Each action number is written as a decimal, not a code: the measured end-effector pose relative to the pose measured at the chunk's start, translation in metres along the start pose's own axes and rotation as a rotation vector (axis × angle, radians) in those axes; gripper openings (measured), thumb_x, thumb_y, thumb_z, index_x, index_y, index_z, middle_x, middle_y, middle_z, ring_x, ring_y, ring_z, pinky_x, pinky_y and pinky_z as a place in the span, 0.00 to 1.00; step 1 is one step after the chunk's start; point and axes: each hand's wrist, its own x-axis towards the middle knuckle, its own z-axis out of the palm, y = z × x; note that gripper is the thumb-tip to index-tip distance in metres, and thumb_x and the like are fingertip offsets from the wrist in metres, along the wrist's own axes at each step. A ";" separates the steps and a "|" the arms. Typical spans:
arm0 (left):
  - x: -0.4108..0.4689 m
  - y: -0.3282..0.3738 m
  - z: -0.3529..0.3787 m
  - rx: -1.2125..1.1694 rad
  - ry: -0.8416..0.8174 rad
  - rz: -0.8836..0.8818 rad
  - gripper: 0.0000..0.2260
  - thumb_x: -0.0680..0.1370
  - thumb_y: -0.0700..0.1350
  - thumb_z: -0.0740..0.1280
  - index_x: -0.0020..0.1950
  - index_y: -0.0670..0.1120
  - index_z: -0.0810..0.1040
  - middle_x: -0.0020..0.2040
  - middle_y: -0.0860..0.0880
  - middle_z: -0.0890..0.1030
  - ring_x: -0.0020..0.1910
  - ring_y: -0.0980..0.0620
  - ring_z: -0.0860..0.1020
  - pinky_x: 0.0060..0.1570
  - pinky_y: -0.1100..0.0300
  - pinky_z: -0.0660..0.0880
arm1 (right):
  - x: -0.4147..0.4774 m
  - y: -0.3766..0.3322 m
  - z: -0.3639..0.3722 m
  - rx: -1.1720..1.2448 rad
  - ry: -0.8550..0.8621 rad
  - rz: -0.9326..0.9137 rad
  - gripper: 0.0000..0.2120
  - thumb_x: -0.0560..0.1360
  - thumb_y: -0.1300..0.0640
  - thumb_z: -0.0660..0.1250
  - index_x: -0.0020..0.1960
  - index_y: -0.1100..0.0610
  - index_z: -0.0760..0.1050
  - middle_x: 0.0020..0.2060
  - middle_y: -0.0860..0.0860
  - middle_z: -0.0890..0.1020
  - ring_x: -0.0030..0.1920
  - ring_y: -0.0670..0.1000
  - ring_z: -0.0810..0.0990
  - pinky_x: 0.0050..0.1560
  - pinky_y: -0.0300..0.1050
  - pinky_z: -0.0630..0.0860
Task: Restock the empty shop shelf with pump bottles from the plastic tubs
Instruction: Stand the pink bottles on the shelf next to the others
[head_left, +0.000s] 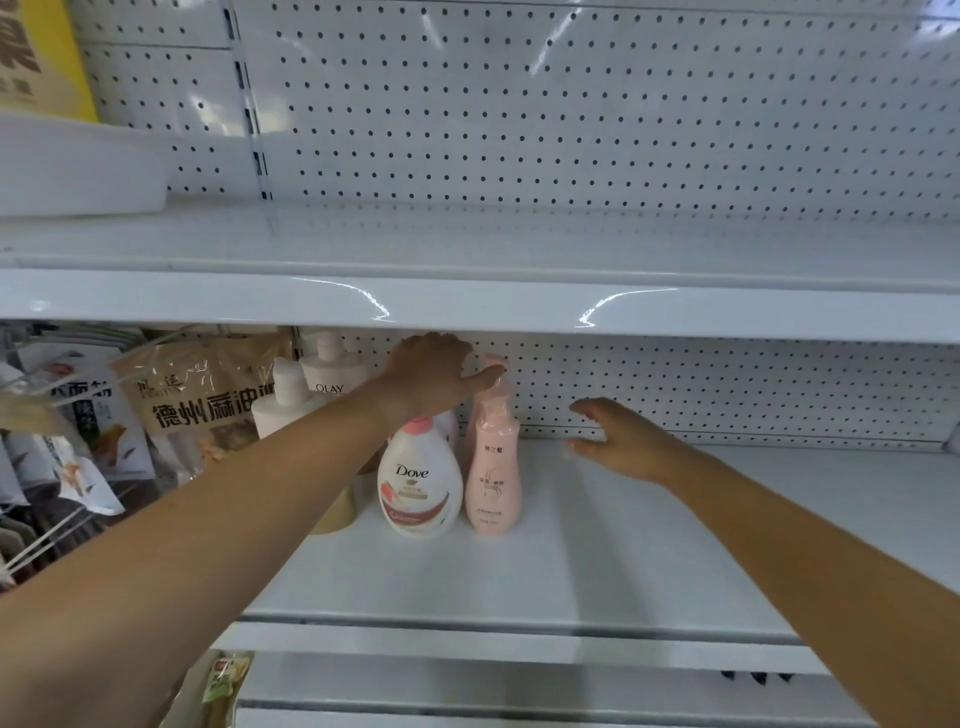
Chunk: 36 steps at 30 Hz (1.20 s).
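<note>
On the middle shelf (519, 571), nearest to the viewer, both forearms reach in over the front edge. At the left part of this shelf stands a short front row: a white Dove bottle (420, 483) and, just beside it on the right, a slim pink pump bottle (492, 467).

The right hand (618, 441) hovers near the pink bottle on its right side, its grip spread and loosely curved, holding nothing. The left hand (426, 374) is higher and further back. Its grip is also spread, and the straight fingers rest on a pink pump head, which belongs perhaps to a second pink bottle behind the first; the view is not sharp there. A white Olay bottle (332, 376) stands behind the left arm.

I judge the step is straightening a bottle in its row. The next move calls for fetching more bottles, because much of the shelf is bare.

Farthest, on the upper shelf (519, 249), a white plastic tub (78, 171) sits at the left. Its contents are hidden.
</note>
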 end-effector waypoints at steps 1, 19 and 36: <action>-0.003 0.001 -0.001 0.014 -0.009 -0.003 0.33 0.77 0.73 0.50 0.59 0.48 0.79 0.58 0.49 0.82 0.59 0.47 0.78 0.58 0.53 0.70 | 0.000 -0.002 -0.013 -0.053 0.009 -0.008 0.31 0.77 0.40 0.66 0.76 0.49 0.63 0.74 0.47 0.67 0.69 0.49 0.72 0.70 0.49 0.68; -0.140 0.033 -0.074 0.159 0.037 -0.338 0.43 0.72 0.77 0.45 0.57 0.45 0.82 0.55 0.43 0.83 0.53 0.43 0.80 0.52 0.52 0.76 | -0.027 -0.100 -0.073 -0.161 0.044 -0.489 0.32 0.78 0.35 0.62 0.74 0.52 0.67 0.73 0.52 0.69 0.69 0.53 0.71 0.64 0.48 0.70; -0.436 -0.005 -0.101 0.251 -0.160 -0.883 0.41 0.73 0.77 0.45 0.56 0.47 0.82 0.49 0.47 0.83 0.49 0.45 0.81 0.49 0.51 0.78 | -0.101 -0.289 0.089 -0.127 -0.271 -0.993 0.31 0.76 0.30 0.58 0.69 0.50 0.72 0.62 0.49 0.75 0.60 0.51 0.76 0.59 0.53 0.75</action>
